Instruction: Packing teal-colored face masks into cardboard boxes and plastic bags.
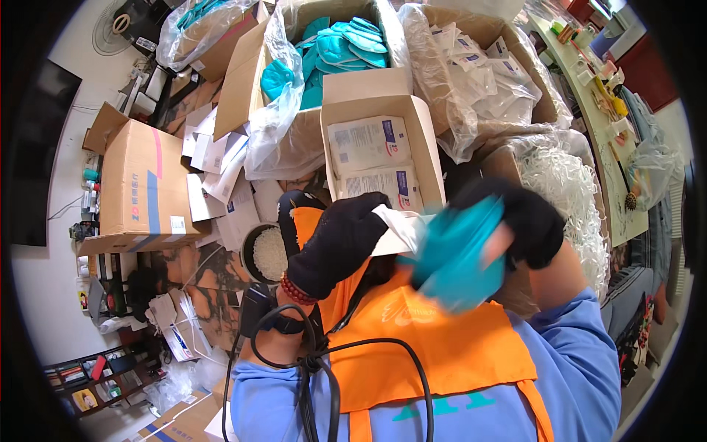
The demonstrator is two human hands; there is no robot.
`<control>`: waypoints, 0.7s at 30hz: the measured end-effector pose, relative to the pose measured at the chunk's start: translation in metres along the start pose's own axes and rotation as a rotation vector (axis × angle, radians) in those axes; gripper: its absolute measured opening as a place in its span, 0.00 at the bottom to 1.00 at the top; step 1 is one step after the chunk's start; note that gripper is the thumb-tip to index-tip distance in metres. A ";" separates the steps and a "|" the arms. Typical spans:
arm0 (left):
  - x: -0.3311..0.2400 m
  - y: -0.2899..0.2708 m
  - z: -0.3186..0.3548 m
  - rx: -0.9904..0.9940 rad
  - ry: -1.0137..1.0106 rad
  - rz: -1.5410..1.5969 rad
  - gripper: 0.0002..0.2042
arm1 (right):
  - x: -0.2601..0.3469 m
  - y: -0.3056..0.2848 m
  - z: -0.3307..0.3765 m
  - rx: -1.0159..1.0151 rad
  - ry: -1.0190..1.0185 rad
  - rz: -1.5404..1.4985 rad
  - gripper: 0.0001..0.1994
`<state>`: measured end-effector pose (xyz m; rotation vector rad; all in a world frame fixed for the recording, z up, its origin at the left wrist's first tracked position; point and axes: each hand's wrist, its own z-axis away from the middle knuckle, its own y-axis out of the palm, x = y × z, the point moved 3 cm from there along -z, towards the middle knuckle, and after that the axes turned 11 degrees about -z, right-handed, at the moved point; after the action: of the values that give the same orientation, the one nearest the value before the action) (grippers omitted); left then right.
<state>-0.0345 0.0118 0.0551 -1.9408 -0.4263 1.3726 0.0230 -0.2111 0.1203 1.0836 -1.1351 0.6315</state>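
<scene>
Gripping a white paper pouch at its left end, the left hand, in a black glove, has its fingers curled closed over the pouch near the centre of the view. A string of dark red beads circles that wrist. At 3 o'clock from it, the right hand, also black-gloved, is closed around a teal face mask; the mask is blurred, so its exact shape cannot be told, but it sits just beside the open right end of the pouch, touching or nearly touching it. Both hands are above an orange apron worn over light blue sleeves.

At 12 o'clock from the hands stands a small open cardboard box holding flat white pouches with blue print. Beyond it, toward 11 o'clock, a larger plastic-lined carton holds loose teal masks. At 1 o'clock another lined carton is filled with white packets. At 2 o'clock lies a heap of white elastic loops. At 9 o'clock a round bowl of white granules sits on the floor, and farther out at 10 o'clock a closed brown carton stands among scattered papers. Black cables hang at 6 o'clock.
</scene>
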 end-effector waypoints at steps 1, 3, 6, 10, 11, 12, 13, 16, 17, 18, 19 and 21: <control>0.002 -0.001 -0.005 0.084 0.107 -0.118 0.05 | -0.007 0.020 -0.008 -0.047 0.242 0.195 0.18; -0.021 -0.006 -0.004 0.152 0.242 -0.259 0.07 | -0.032 0.020 -0.026 0.162 0.332 0.452 0.22; -0.010 -0.001 0.013 0.186 0.033 -0.118 0.11 | -0.057 0.001 -0.018 0.056 0.135 0.378 0.21; -0.005 0.010 0.026 0.242 -0.244 0.361 0.13 | -0.057 0.020 -0.013 -0.223 -0.125 0.070 0.24; -0.001 0.016 0.031 0.346 -0.559 0.702 0.13 | -0.051 0.029 -0.010 -0.354 -0.087 -0.127 0.28; -0.015 0.009 0.026 0.425 -0.668 0.861 0.09 | -0.050 0.035 -0.002 -0.478 -0.016 -0.254 0.30; -0.021 0.007 0.025 0.422 -0.670 0.862 0.09 | -0.043 0.043 -0.003 -0.465 -0.049 -0.500 0.26; -0.042 0.020 0.042 0.517 -0.244 1.144 0.07 | -0.028 0.054 0.000 -0.195 0.097 -0.615 0.37; -0.055 0.012 0.033 0.406 0.137 0.796 0.09 | -0.026 0.055 0.004 -0.203 0.095 -0.608 0.37; -0.059 -0.002 0.028 0.444 0.158 0.685 0.10 | -0.024 0.057 0.006 -0.135 0.125 -0.455 0.33; -0.059 -0.013 0.025 0.481 0.181 0.574 0.11 | -0.020 0.061 0.008 -0.067 0.155 -0.301 0.29; -0.058 0.002 0.035 0.525 0.106 0.509 0.11 | -0.005 0.064 0.009 0.118 0.275 -0.076 0.18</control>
<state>-0.0887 -0.0131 0.0872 -1.7143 0.4750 1.4851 -0.0369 -0.1945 0.1384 1.0961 -0.8243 0.7692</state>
